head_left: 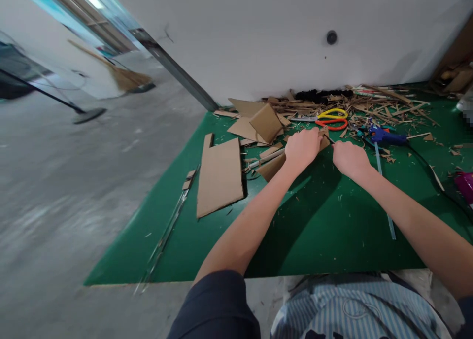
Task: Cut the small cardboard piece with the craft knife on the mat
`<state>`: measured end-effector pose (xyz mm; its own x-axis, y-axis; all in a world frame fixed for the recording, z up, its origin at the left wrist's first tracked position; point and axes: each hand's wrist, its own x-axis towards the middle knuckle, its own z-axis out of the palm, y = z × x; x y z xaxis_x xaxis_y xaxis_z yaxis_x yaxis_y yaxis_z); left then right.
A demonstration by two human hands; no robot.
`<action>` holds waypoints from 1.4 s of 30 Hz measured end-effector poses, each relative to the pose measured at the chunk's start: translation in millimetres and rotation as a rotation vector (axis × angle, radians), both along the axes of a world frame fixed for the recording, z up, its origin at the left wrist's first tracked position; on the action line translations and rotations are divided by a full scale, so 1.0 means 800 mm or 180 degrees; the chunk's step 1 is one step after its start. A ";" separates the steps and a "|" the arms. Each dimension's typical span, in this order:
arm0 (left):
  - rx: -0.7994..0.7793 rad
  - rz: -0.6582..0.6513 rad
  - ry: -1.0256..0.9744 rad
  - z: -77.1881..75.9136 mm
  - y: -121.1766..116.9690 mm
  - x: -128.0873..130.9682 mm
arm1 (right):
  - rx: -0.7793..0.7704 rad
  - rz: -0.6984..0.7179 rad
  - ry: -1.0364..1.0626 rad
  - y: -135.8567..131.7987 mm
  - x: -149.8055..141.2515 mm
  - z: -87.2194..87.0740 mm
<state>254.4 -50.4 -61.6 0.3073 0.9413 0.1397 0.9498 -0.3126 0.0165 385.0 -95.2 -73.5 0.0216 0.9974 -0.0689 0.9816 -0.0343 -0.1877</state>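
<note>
My left hand (303, 149) is closed on a bent piece of cardboard (274, 167), which shows below the palm and beyond the fingertips. Just right of it, my right hand (351, 159) is curled around a thin dark tool (329, 140). The tip of that tool points at the cardboard by my left fingers; whether it touches cannot be made out. Behind my hands lie scissors (334, 117) with yellow and orange handles. A blue glue gun (388, 136) rests beyond my right hand, with a clear glue stick (385, 191) passing under my forearm.
A flat cardboard sheet (219, 179) lies left on the green table (310, 240). Thin clear strips (166, 235) run toward its front edge. Cardboard scraps (384, 101) pile along the wall. A black cord (424, 164) trails right. A broom (127, 78) stands on the floor.
</note>
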 end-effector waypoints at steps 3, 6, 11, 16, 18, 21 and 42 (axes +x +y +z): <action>-0.0020 -0.0002 -0.0004 0.001 -0.002 0.001 | -0.0044 0.0047 -0.0005 0.008 -0.002 0.003; -0.0075 0.0012 -0.0018 0.004 -0.004 0.002 | -0.0043 0.0026 0.0026 0.006 0.000 0.001; -0.0127 -0.0022 0.0018 0.007 -0.005 0.001 | -0.0141 -0.0052 0.0054 -0.012 0.006 -0.005; -0.0073 -0.0038 0.0030 0.005 -0.003 0.000 | -0.0044 0.0026 -0.0086 -0.008 0.002 -0.002; -0.0083 -0.0021 0.0032 0.005 -0.003 0.001 | -0.0046 0.0015 -0.0083 -0.001 -0.001 0.001; -0.0140 0.0004 0.0052 0.006 -0.005 0.002 | -0.0205 -0.0010 0.0023 0.006 -0.004 0.005; -0.0091 0.0042 0.0065 0.007 -0.010 0.007 | -0.0132 0.0007 -0.0189 0.000 -0.007 -0.005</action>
